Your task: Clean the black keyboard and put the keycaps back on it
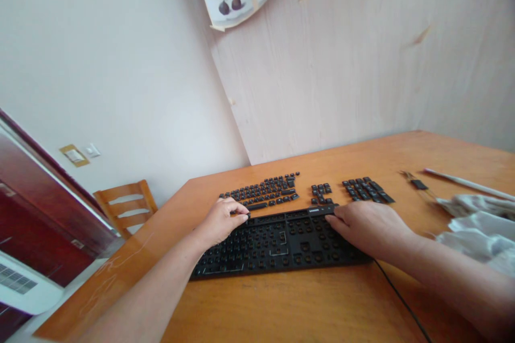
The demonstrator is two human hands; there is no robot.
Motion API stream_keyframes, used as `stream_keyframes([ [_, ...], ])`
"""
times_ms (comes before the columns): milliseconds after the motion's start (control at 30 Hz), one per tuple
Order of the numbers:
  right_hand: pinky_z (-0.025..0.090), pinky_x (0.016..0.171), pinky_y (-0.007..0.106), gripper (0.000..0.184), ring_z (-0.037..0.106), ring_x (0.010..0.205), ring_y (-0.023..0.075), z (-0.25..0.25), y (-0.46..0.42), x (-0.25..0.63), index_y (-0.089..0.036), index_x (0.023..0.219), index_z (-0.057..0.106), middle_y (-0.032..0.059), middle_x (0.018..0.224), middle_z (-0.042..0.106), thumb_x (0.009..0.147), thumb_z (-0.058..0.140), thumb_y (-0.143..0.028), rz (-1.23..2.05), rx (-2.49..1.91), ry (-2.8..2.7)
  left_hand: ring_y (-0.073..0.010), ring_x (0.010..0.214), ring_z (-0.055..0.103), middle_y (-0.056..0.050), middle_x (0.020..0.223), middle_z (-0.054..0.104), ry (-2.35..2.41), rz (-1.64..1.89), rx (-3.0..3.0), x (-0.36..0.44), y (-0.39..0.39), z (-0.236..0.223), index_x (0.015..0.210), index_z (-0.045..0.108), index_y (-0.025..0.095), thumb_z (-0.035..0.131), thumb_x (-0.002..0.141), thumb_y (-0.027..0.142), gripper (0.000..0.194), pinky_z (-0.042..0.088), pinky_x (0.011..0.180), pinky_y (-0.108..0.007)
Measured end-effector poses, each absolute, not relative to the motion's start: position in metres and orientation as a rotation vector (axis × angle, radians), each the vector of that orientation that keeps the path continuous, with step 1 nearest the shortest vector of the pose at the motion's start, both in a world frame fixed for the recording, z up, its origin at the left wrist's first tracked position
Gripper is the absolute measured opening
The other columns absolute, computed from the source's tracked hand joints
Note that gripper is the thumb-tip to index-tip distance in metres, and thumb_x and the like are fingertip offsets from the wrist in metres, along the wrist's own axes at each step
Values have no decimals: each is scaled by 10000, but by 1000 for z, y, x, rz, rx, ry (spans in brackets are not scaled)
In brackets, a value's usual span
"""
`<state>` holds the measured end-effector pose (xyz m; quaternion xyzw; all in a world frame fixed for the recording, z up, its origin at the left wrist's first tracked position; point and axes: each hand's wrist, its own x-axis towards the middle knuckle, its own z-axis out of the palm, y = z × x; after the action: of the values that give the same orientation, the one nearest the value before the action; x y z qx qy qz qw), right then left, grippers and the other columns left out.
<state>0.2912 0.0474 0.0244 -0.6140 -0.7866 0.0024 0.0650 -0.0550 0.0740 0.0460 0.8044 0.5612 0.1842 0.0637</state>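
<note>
A black keyboard [277,249] with its keycaps off lies on the wooden table, bare switches and a few metal stabiliser wires showing. My left hand [225,220] pinches at its back edge, left of the middle, thumb and forefinger closed together around the dark rim. At the right end of that edge, my right hand [362,225] grips with the thumb on top and the fingers bent over behind. Beyond the keyboard, loose black keycaps [265,188] are laid out in rows. A small group of keycaps [321,193] and a number-pad block of keycaps [366,190] lie farther right.
On the right of the table [257,305] are a small tool with wire ends [418,183], a thin white stick [466,182] and crumpled white plastic [478,236]. A black cable [402,300] runs toward the front edge. A wooden chair [126,206] stands at left.
</note>
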Motion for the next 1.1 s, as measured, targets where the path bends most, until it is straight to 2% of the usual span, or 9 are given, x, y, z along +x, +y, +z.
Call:
stream_keyframes([
  [267,449,638,367,533,684,778,298,26,48,292,-208,715,682,125,799,719,924,292,-505,-7,-1853,-2359,-202,929,580,-18,862,688,1683,521,2496,-54,71,38,829,743,247,635,802,356,156,386,885,-348],
  [1100,459,651,363,516,685,795,292,27,46,291,-203,743,693,126,818,722,920,305,-493,-24,-1832,-2353,-200,905,562,-16,841,682,1732,487,2553,-53,70,37,816,737,264,630,805,358,142,388,827,-332],
])
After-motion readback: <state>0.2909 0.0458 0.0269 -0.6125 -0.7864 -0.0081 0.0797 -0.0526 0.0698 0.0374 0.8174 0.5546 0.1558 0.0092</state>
